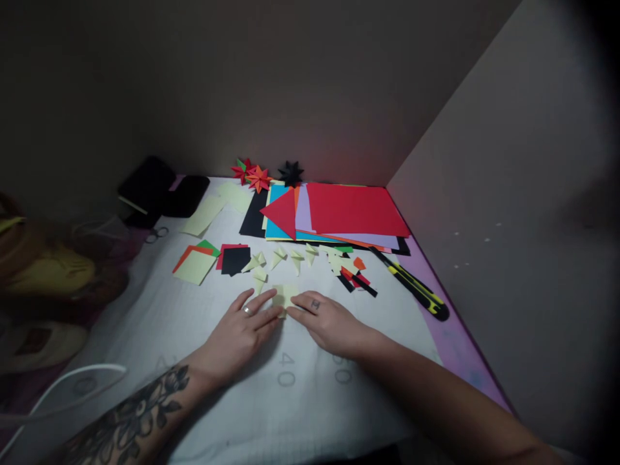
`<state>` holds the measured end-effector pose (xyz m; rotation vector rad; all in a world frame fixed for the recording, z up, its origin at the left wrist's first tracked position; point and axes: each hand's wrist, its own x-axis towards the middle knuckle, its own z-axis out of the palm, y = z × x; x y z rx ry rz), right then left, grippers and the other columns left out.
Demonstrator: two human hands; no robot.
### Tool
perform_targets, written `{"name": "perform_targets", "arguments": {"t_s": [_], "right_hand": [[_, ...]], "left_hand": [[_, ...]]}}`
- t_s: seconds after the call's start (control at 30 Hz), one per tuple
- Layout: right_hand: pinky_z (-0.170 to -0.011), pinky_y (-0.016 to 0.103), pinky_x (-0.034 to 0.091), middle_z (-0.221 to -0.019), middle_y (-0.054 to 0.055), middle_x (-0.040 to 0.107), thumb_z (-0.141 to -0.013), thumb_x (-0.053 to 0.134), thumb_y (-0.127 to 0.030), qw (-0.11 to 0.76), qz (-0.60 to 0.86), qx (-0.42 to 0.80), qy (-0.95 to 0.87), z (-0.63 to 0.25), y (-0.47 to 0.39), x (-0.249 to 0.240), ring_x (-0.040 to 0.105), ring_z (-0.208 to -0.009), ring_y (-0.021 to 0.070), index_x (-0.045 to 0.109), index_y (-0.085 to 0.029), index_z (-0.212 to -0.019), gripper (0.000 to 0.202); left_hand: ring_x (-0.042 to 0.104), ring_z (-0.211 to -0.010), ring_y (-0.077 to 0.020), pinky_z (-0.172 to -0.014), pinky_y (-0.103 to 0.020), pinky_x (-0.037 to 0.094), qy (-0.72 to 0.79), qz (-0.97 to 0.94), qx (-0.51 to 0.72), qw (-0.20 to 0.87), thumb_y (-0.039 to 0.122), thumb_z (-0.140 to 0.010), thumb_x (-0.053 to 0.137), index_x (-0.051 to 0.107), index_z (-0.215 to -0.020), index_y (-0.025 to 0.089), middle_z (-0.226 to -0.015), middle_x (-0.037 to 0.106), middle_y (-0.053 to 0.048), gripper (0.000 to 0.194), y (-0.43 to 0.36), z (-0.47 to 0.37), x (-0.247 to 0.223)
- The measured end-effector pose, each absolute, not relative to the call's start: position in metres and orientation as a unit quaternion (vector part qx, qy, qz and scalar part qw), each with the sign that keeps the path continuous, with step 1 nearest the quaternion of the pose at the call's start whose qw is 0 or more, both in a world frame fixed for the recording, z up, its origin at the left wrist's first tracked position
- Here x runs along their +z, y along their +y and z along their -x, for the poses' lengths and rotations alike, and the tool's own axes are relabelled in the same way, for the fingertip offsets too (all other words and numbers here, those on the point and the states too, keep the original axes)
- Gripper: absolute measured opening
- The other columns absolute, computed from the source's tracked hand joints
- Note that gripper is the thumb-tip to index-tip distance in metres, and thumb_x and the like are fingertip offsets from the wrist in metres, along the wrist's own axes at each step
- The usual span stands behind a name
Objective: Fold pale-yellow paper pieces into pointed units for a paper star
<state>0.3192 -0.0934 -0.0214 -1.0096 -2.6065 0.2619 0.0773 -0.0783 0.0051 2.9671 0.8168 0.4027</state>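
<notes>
A small pale yellow paper square (285,296) lies flat on the white cloth, between both hands. My left hand (248,323) holds it at the left and lower edge, index finger and thumb against the paper. On the opposite side my right hand (329,320) grips the right edge with fingers together and fingertips pressed down. Just beyond are several folded pale yellow paper pieces (296,259), one of them (260,279) close to my left fingertips. The undersides of both hands are hidden.
Coloured paper squares (195,266) and black squares (236,260) lie left. Paper scraps (346,265) and a yellow-black utility knife (416,290) are right. Behind stand large sheets (358,208) and folded paper stars (259,179). Scissors (157,234) lie far left; walls border the back and right.
</notes>
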Motion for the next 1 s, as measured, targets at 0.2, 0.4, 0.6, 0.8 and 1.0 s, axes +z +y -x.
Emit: {"name": "perform_targets", "arguments": {"t_s": [0.2, 0.4, 0.6, 0.8, 1.0], "right_hand": [[-0.089, 0.040, 0.050, -0.127, 0.013, 0.059, -0.089, 0.046, -0.010, 0.111, 0.356, 0.076, -0.925, -0.320, -0.094, -0.016, 0.054, -0.114, 0.0264, 0.058, -0.024, -0.128, 0.043], [-0.101, 0.048, 0.041, -0.129, 0.009, 0.059, -0.090, 0.050, -0.012, 0.133, 0.359, 0.062, -0.922, -0.322, -0.094, -0.018, 0.049, -0.121, 0.0267, 0.061, -0.028, -0.123, 0.039], [-0.103, 0.044, 0.042, -0.123, 0.010, 0.063, -0.092, 0.043, -0.008, 0.169, 0.336, 0.083, -0.923, -0.320, -0.092, -0.020, 0.052, -0.115, 0.0225, 0.060, -0.017, -0.122, 0.036], [-0.097, 0.041, 0.047, -0.121, 0.012, 0.063, -0.090, 0.043, -0.006, 0.169, 0.342, 0.122, -0.916, -0.318, -0.090, -0.017, 0.053, -0.114, 0.0212, 0.058, -0.016, -0.125, 0.039], [-0.101, 0.048, 0.040, -0.126, 0.010, 0.061, -0.086, 0.050, -0.004, 0.151, 0.341, 0.115, -0.921, -0.323, -0.090, -0.021, 0.051, -0.118, 0.0240, 0.060, -0.023, -0.123, 0.043]], "left_hand": [[0.056, -0.114, -0.0229, -0.099, -0.045, 0.040, 0.258, -0.943, 0.198, 0.073, 0.011, -0.093, 0.046, 0.066, -0.100, 0.018, -0.105, 0.071, -0.006, 0.023, -0.065, -0.075, -0.002], [0.057, -0.108, -0.0222, -0.096, -0.042, 0.042, 0.245, -0.943, 0.197, 0.107, 0.017, -0.092, 0.051, 0.068, -0.099, 0.022, -0.098, 0.072, -0.006, 0.019, -0.054, -0.079, -0.005], [0.060, -0.092, -0.0183, -0.087, -0.036, 0.045, 0.256, -0.943, 0.160, 0.136, 0.019, -0.094, 0.047, 0.068, -0.097, 0.019, -0.094, 0.070, -0.006, 0.021, -0.056, -0.081, 0.001], [0.059, -0.088, -0.0195, -0.081, -0.035, 0.046, 0.320, -0.923, 0.158, 0.141, 0.018, -0.093, 0.046, 0.068, -0.092, 0.017, -0.087, 0.067, -0.008, 0.022, -0.058, -0.089, 0.002], [0.054, -0.085, -0.0208, -0.079, -0.036, 0.045, 0.393, -0.895, 0.144, 0.156, 0.023, -0.091, 0.049, 0.068, -0.086, 0.016, -0.086, 0.062, -0.008, 0.021, -0.062, -0.100, 0.007]]}}
